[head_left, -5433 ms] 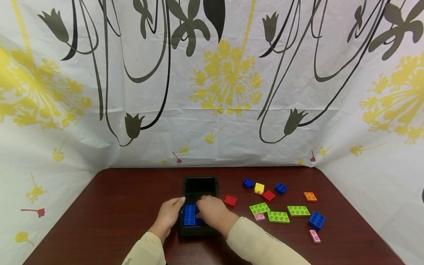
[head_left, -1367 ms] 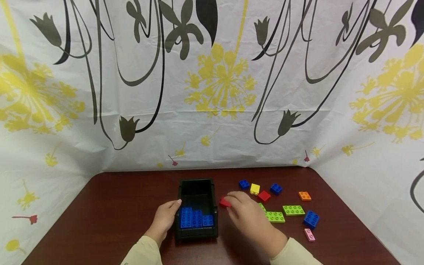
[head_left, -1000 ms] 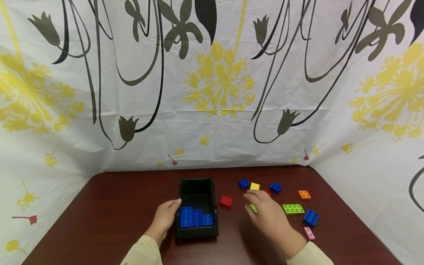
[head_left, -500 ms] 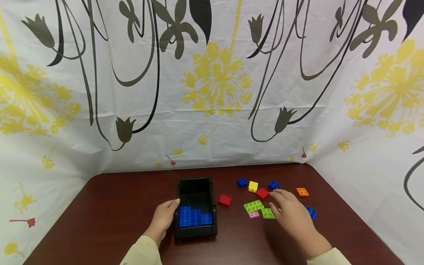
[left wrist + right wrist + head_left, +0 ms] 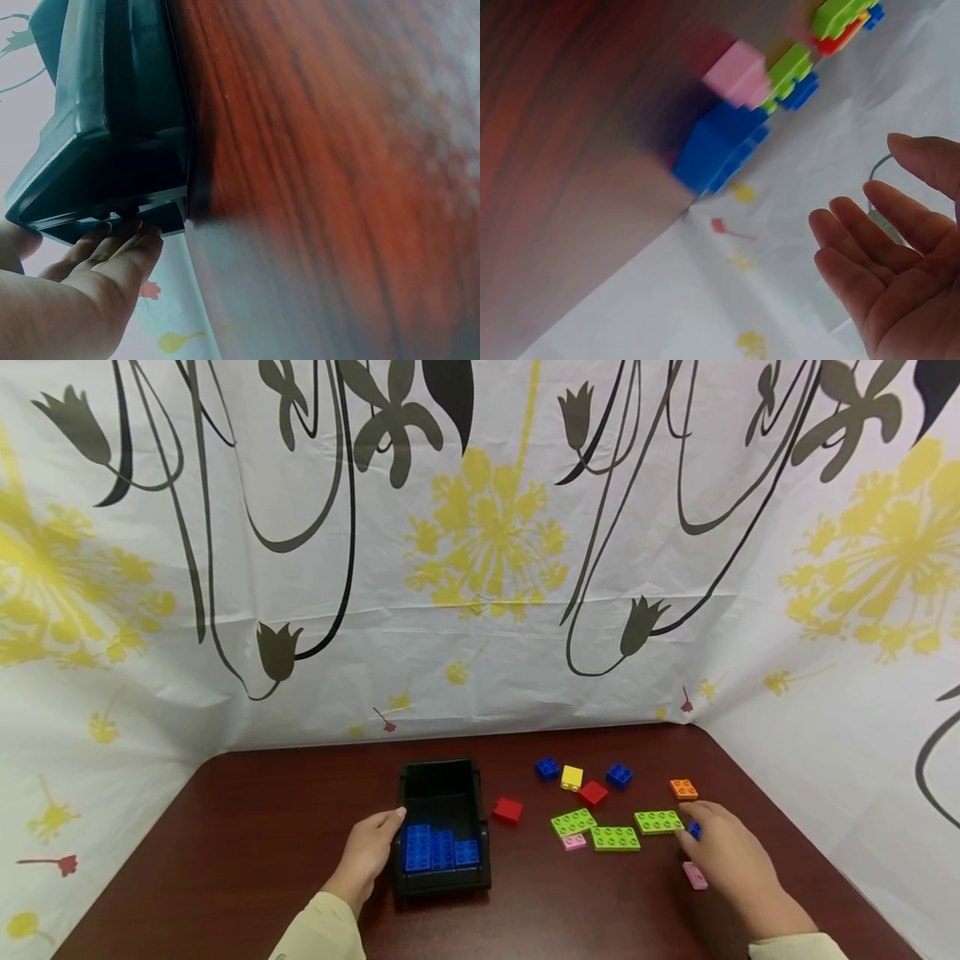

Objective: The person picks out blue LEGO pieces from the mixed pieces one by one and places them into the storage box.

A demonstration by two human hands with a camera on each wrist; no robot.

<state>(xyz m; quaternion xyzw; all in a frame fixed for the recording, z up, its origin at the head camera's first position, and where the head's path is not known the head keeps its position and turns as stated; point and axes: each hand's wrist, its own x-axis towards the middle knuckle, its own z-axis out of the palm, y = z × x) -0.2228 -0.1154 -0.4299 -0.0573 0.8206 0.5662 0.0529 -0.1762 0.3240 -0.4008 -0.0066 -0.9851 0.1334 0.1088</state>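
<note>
Left hand: the left hand [image 5: 369, 857] rests against the left outer wall of the black rectangular plastic bin [image 5: 442, 887]; fingers lie straight along the wall, the thumb near the rim, nothing gripped. The left wrist view shows the same fingertips [image 5: 124, 244] touching the bin's dark wall [image 5: 112, 112].

Bin contents: three blue studded plastic bricks [image 5: 440, 847] lie side by side in the near half of the bin; the far half shows only its dark floor.

Middle of the surface: a red square plastic brick [image 5: 507, 810] sits alone just right of the bin on the dark red-brown wooden surface [image 5: 262, 827]. Farther right lie three lime-green flat studded plates [image 5: 614, 837], a small pink flat piece [image 5: 574, 841] touching the first plate, and behind them a row of blue, yellow, red and blue small bricks [image 5: 582, 777].

Right hand: the right hand [image 5: 727, 856] hovers low over the right end of the spread, fingers loosely extended and slightly spread, holding nothing. The right wrist view confirms a bare palm with parted fingers [image 5: 870, 247].

Nearest thing: a chunky blue plastic brick [image 5: 695, 831] lies directly under the right fingertips, mostly hidden from the head view; whether they touch it I cannot tell. It lies ahead of the palm, toward the bin side, its long axis unclear. The right hand is far nearer than the left.

Around it: a pink flat oblong piece [image 5: 694, 875] lies just beside the right hand's thumb side; an orange flat square plate [image 5: 683, 788] sits beyond the fingertips.
</note>
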